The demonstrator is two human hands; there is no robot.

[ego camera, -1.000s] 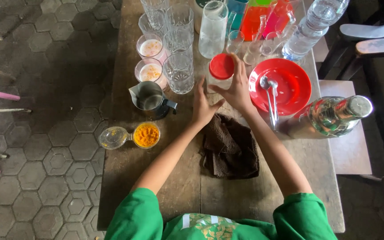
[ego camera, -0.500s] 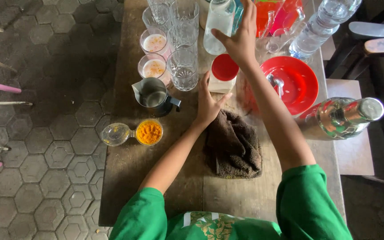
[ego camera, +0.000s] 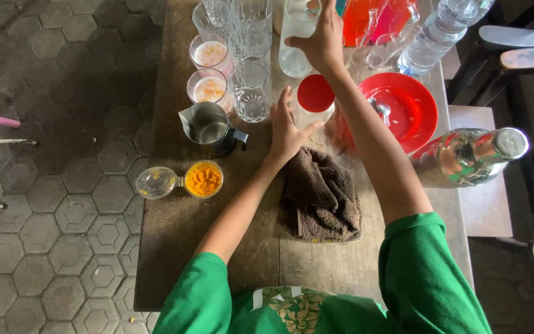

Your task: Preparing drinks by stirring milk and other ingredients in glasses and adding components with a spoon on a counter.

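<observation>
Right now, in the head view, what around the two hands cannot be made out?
- Tall clear glass bottle: top cut off by the frame edge; right hand covers its side.
- Red-lidded clear jar: contents hidden by the lid; left hand covers one side.
- Orange and pink containers: cut off at the top edge.

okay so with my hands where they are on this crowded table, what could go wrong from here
1. Your right hand reaches over the red-lidded jar to a clear bottle among packed glasses; your forearm could knock the jar or a faceted glass.
2. Your left hand only rests against the jar, so it may tip.
3. The glass bottle lies on its side near the table edge and might roll off.
</observation>
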